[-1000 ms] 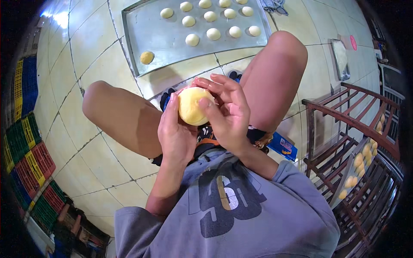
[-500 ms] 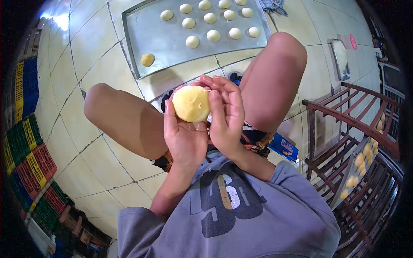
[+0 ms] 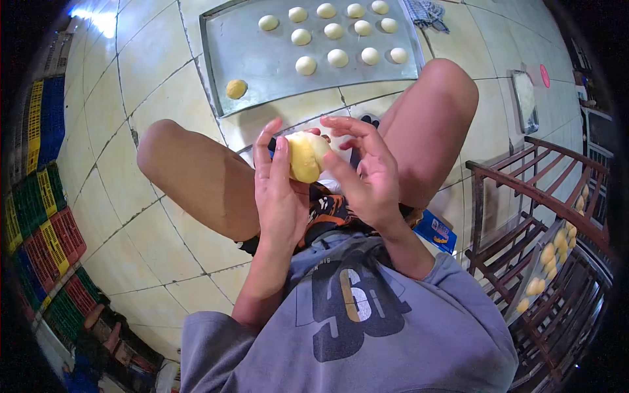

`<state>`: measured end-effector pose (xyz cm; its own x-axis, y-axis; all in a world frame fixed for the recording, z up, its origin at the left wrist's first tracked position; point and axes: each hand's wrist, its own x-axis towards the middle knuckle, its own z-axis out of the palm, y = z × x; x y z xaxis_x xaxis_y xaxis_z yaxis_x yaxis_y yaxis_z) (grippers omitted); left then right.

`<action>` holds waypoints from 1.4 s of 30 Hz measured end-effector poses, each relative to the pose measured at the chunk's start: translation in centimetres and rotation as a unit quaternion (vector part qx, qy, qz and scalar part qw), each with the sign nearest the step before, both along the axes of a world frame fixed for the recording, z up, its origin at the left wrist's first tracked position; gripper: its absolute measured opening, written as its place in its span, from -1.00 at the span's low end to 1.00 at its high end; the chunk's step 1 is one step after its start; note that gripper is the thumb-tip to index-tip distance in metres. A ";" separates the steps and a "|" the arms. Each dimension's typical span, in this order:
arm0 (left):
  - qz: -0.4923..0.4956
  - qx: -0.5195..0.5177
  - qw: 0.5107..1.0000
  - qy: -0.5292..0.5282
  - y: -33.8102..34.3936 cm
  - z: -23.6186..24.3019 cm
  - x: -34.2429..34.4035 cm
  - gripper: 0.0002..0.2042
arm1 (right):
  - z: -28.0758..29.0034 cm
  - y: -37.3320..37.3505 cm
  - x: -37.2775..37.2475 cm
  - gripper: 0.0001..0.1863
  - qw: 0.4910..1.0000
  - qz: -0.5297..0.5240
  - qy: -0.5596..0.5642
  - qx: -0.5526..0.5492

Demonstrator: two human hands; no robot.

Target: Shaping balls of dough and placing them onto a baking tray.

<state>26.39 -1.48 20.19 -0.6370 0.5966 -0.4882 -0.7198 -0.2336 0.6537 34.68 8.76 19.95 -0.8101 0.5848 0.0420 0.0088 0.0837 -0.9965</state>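
Between my hands, above my lap, is a dough ball (image 3: 305,157) with a yellow layer over part of its white dough. My left hand (image 3: 278,187) bears on the yellow side with its thumb, fingers upright behind. My right hand (image 3: 370,173) touches the pale right side with its thumb, while its other fingers curve loosely around the far side. On the floor ahead lies a metal tray (image 3: 246,56) with several white dough balls (image 3: 337,57) in rows. One yellow-covered dough ball (image 3: 236,89) sits in its near left corner.
A checked cloth (image 3: 427,14) lies beside the tray. To the right are a small pan of white stuff (image 3: 525,98), a pink round thing (image 3: 544,75), a blue packet (image 3: 435,230) and a dark rack (image 3: 517,180) holding a tray of buns (image 3: 549,257). Coloured crates (image 3: 52,242) stand left.
The dough ball has been turned, so its white side now faces my right hand. My hands have spread apart, the right one shifting right and its fingers loosening.
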 end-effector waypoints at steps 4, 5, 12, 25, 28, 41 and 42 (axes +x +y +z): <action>0.002 0.009 1.000 -0.012 0.2 0.0 0.5 -0.73 | -0.4 -0.4 -0.8 -0.55 1.000 0.002 -0.006 0.023; 0.003 0.012 1.000 -0.016 0.2 0.0 0.6 -0.75 | -0.5 -0.5 -0.9 -0.53 1.000 0.003 -0.008 0.030; 0.031 -0.001 1.000 -0.001 0.2 -0.5 1.0 -0.73 | -1.3 -0.9 -1.4 -0.54 0.972 -0.096 -0.016 -0.216; 0.094 0.021 0.989 -0.115 0.6 0.7 1.3 -0.73 | -1.0 -1.7 -1.3 -0.60 0.950 -0.167 0.016 -0.262; 0.087 0.025 0.989 -0.118 0.2 0.1 1.3 -0.71 | -1.2 -2.4 -1.4 -0.63 0.976 -0.154 0.015 -0.157; 0.140 0.035 0.981 -0.133 1.6 0.5 1.6 -0.68 | -1.6 -2.7 -1.0 -0.67 0.973 -0.158 0.078 -0.146; 0.108 0.029 0.985 -0.130 1.1 0.3 1.3 -0.69 | -1.2 -2.4 -0.9 -0.68 0.972 -0.142 0.093 -0.162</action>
<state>27.73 -0.36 20.49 -0.6102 0.4927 -0.6204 -0.7904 -0.4319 0.4343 33.78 6.39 18.71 -0.6096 0.7910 -0.0519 -0.1972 -0.2148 -0.9565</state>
